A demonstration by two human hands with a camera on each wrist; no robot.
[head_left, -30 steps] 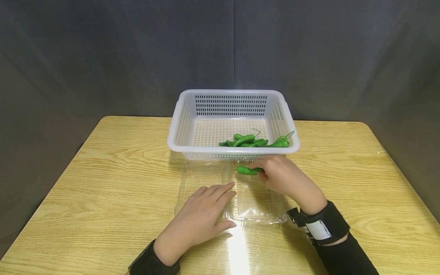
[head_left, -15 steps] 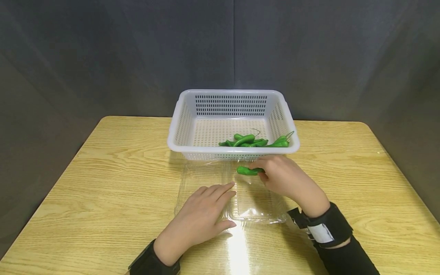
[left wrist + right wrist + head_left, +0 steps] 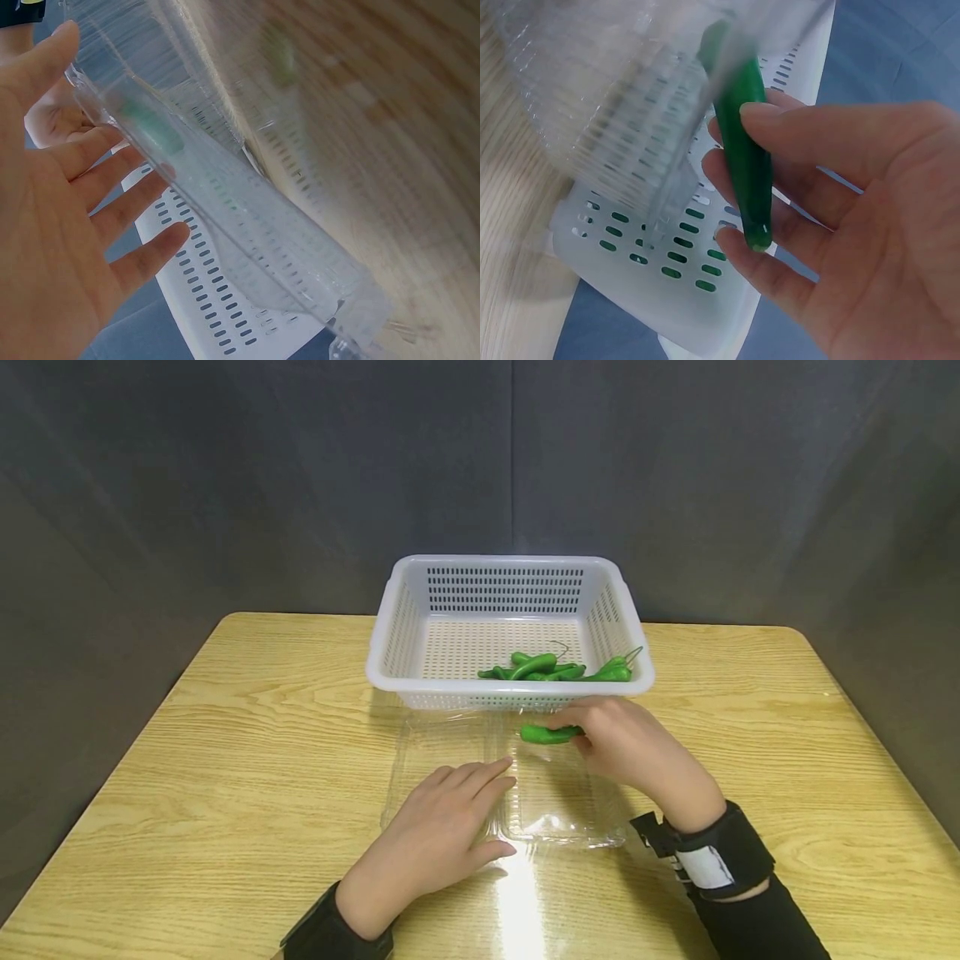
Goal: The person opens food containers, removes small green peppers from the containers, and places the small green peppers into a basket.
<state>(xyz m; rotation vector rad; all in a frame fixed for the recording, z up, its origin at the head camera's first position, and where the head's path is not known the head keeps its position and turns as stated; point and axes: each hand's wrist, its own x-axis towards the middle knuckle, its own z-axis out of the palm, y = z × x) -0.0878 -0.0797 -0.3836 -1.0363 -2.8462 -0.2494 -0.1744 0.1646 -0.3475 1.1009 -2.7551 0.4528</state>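
A green chili pepper [image 3: 546, 735] is pinched between the thumb and fingers of my right hand [image 3: 618, 745], over the far part of a clear plastic clamshell box [image 3: 555, 810]. The right wrist view shows the same pepper [image 3: 744, 142] with the thumb along one side and the fingertips on the other. My left hand [image 3: 435, 831] lies with its fingers extended over the left half of the box, fingertips at the middle fold. In the left wrist view those fingers [image 3: 150, 259] reach along the clear plastic wall [image 3: 247, 240], and the pepper shows blurred through it.
Right behind the box stands a white perforated basket [image 3: 510, 687]. Several green chili peppers [image 3: 536, 667] lie in its front right part, partly hidden by the front rim. Both stand on a wooden table [image 3: 247, 735], with a dark curtain [image 3: 300, 485] behind.
My right hand has shifted very slightly to the right with the chili pepper in its grip. The left hand, box and basket stay where they were.
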